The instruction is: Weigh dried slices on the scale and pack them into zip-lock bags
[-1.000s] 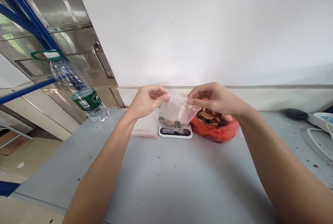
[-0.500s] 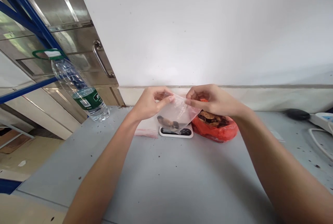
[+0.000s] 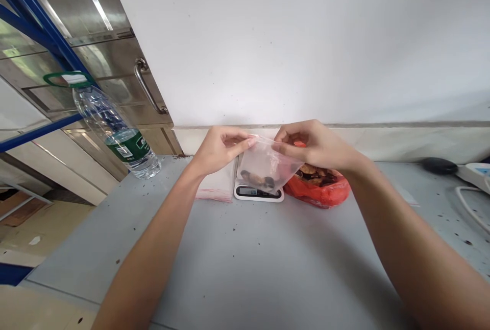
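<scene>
Filmy translucent bag (image 3: 261, 160) (knobbly brown pieces (image 3: 257, 179) inside) in the tight pinch of left grip (image 3: 221, 152) and right grip (image 3: 314, 146).

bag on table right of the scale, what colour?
That bag is red; it shows best in the head view.

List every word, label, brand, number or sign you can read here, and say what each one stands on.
Nothing reads with certainty.
Scale display: digits, perhaps "00", too small and blurred to be sure.
Dark panel right of the display: any markings too small to read.
Bottle, green label: pale marks, too blurred to read.
Barcode on that label: no digits legible.
</scene>
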